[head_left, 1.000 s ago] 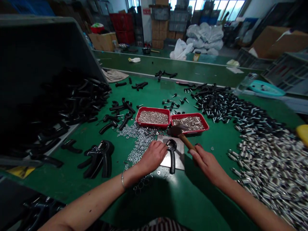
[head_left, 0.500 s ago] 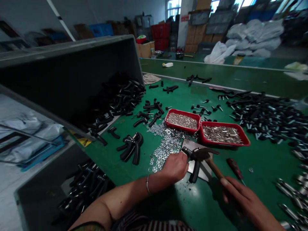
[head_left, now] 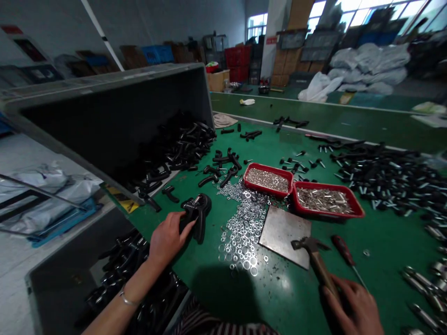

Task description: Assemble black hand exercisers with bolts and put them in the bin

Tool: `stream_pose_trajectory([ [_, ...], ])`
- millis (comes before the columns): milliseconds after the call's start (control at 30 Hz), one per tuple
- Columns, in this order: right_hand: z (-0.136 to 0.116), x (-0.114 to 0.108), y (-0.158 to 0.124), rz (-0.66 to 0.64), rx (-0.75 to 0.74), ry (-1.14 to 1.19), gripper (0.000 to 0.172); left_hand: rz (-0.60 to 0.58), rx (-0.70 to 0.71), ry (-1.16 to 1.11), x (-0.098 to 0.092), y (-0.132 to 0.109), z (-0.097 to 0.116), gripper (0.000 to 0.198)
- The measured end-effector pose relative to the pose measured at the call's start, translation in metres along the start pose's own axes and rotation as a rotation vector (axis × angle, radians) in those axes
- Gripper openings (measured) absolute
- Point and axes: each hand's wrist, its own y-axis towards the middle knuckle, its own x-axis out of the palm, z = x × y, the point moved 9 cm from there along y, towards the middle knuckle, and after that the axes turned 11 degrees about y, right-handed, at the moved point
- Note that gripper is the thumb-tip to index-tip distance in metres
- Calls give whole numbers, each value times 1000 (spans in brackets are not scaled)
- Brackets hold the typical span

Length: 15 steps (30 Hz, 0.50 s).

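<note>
Both occupied: left grip (head_left: 167,239), moved from metal plate (head_left: 279,232), pinches black clamp (head_left: 190,215); right grip (head_left: 356,302) curls loosely round hammer (head_left: 319,266).

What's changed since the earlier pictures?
The left hand has moved left from the square grey metal plate to the cluster of black curved clamps, touching it. The black clamp it held at the plate is gone from there. The wooden-handled hammer has shifted right and nearer the person, its head over the plate's right edge. Unchanged: the right hand gripping the hammer and the two red plastic trays.
</note>
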Motion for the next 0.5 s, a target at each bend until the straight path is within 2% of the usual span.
stream_pose_trajectory([
  [67,-6,2,5,2,-51,-46,45,60,-82,-10,-14,17,4,43],
  [100,-9,2,6,13,-66,-56,44,77,-80,-30,-19,31,10,41],
  [167,-20,-4,3,56,-87,-64,44,34,5,-75,-16,67,24,36],
  [200,-27,-8,0,74,-94,-63,42,-35,72,-82,-7,88,30,34],
  [267,-37,-15,-6,79,-99,-50,37,-206,127,-44,24,128,33,30],
  [367,-34,-34,-5,60,-84,-66,29,-580,210,-11,99,168,42,26],
  [467,3,-76,10,99,3,-214,27,-716,333,-78,155,185,70,18],
  [500,21,-94,16,119,64,-281,27,-715,348,-147,166,186,81,18],
])
